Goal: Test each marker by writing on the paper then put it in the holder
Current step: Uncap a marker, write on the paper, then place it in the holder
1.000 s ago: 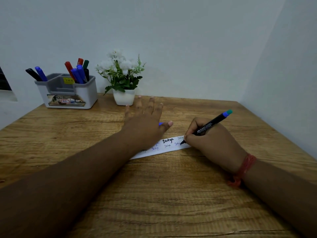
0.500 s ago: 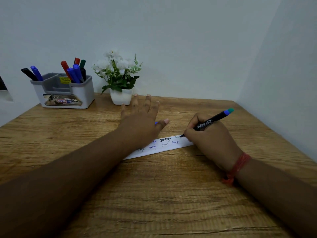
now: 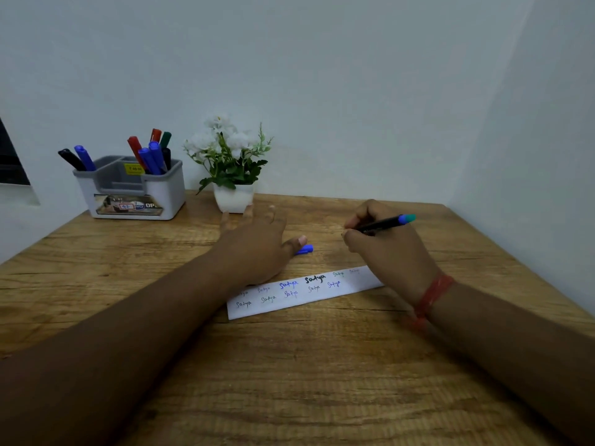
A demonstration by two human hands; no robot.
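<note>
Wooden table [image 3: 322, 381] bears the paper [image 3: 299, 292]; at ten o'clock of it the left hand [image 3: 257, 249] lies flat, fingers spread. Right hand [image 3: 386, 249], two o'clock, pinches a raised marker [image 3: 386, 223]. Far at ten o'clock stands the holder [image 3: 132, 191].

Brown wood-grain table [image 3: 322, 381]; white paper strip [image 3: 302, 297] with blue, black and faint green scrawls; the right hand [image 3: 386, 249] pinches a black pen [image 3: 383, 224], its end past the fingers blue and teal; a red thread band [image 3: 431, 296] at that wrist; a blue cap [image 3: 305, 250] just beyond the left thumb; grey-and-white holder [image 3: 132, 188] with a yellow sticker, bearing red, blue, green and black markers; white flowers, green leaves, white pot [image 3: 233, 196]
</note>
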